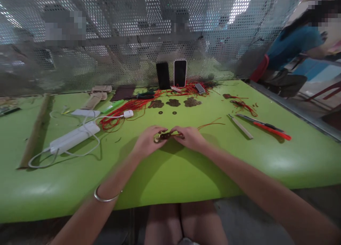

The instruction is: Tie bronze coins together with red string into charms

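Over the near middle of the green table, my left hand pinches a short row of dark, brassy coins strung together. From the right, my right hand closes on the red cord at the end of that row; its loose tails stick out behind the hand. Two single coins with center holes, one coin and another coin, lie just beyond my hands. Farther back are three heaps of coins: a left pile, a middle pile and a right pile.
Left are a white power strip, its cable, a wooden bar and red cords. Two phones, a black phone and a white-edged phone, lean on the mesh wall. Tools, including a red-handled one, lie right.
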Available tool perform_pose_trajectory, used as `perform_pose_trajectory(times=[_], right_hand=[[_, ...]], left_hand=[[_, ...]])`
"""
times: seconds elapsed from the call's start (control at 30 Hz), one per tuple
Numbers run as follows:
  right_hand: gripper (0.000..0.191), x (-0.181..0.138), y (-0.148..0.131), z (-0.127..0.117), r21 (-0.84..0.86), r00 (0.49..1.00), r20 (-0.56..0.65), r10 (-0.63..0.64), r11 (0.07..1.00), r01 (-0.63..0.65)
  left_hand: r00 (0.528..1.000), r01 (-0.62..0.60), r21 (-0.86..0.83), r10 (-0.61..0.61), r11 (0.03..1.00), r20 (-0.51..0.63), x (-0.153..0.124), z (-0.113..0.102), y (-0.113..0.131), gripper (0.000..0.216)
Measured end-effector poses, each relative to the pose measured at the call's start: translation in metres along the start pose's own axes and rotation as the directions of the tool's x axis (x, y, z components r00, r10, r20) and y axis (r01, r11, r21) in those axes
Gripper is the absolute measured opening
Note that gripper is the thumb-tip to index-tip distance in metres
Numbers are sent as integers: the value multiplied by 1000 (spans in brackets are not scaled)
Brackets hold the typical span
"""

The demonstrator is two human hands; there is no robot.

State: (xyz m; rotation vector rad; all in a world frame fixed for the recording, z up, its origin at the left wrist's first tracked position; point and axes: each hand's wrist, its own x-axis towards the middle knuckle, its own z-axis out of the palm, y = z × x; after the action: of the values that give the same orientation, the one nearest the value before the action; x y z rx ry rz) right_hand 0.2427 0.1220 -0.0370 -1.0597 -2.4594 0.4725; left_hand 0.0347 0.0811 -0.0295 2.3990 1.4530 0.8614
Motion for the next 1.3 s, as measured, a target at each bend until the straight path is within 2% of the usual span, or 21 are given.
perform_pose_trajectory(times=[0.2, 0.4, 0.5, 0.6, 0.73, 0.93, 1.13, 1.3], right_hand=[[26, -2, 6, 1, 122, 996, -58, -64, 990, 70], [26, -5, 10, 0, 233, 984, -171, -57, 968, 97], [26, -8, 9, -3, 296, 976, -209, -61, 947, 123], [25, -11, 7, -6, 340, 969, -236, -67, 929, 147], [25, -13, 5, -8, 327, 958, -266, -108, 925, 195], [20, -14, 2, -9, 278, 935, -312, -170, 925, 261], [18, -15, 3, -10, 285, 936, -293, -193, 917, 279], [20, -16, 3, -14, 317, 944, -292, -155, 915, 249]], left_hand=[[998, 51, 39, -50, 998, -26, -2, 2, 4, 34], [984, -60, 55, 68, 997, -165, -4, 1, 12, 32], [968, -131, 63, 141, 989, -206, -5, -1, 15, 34], [961, -151, 51, 159, 987, -228, -6, -2, 17, 38], [964, -125, 12, 124, 992, -235, -7, -3, 21, 37], [939, -199, 5, 193, 980, -285, -6, -4, 27, 22], [942, -189, 27, 189, 982, -276, -7, -5, 26, 22], [953, -121, 23, 123, 992, -276, -7, -7, 23, 33]])
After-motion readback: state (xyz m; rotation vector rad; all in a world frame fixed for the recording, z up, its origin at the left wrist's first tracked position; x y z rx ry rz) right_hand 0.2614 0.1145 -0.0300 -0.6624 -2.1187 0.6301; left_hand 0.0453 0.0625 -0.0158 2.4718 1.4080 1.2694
